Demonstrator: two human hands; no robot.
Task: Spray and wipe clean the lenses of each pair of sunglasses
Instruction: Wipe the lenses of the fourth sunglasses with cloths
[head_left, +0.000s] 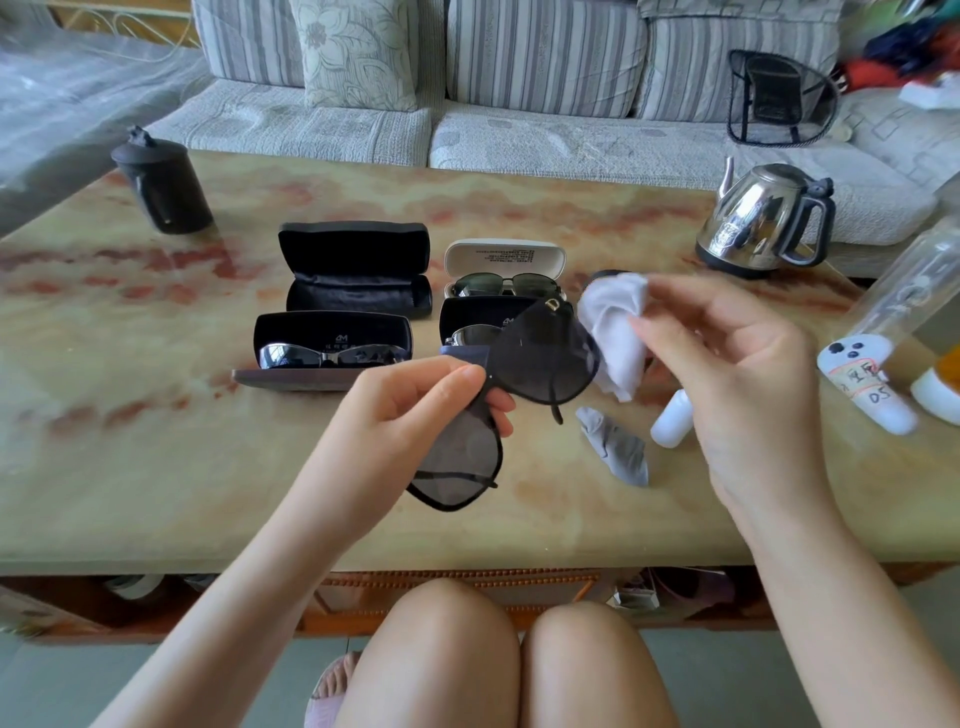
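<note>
My left hand pinches the bridge of black-framed sunglasses with large dark lenses, held above the table. My right hand holds a white cloth beside the upper lens. A small white spray bottle lies on the table under my right hand, next to a crumpled grey cloth. Three other pairs rest in open cases: a silver pair on the left, a dark-lensed pair in a white case, and one partly hidden behind the held sunglasses.
An empty open black case stands at the back. A dark lidded mug is far left, a steel kettle far right. Clear bottles and white containers crowd the right edge. A striped sofa lies behind the marble table.
</note>
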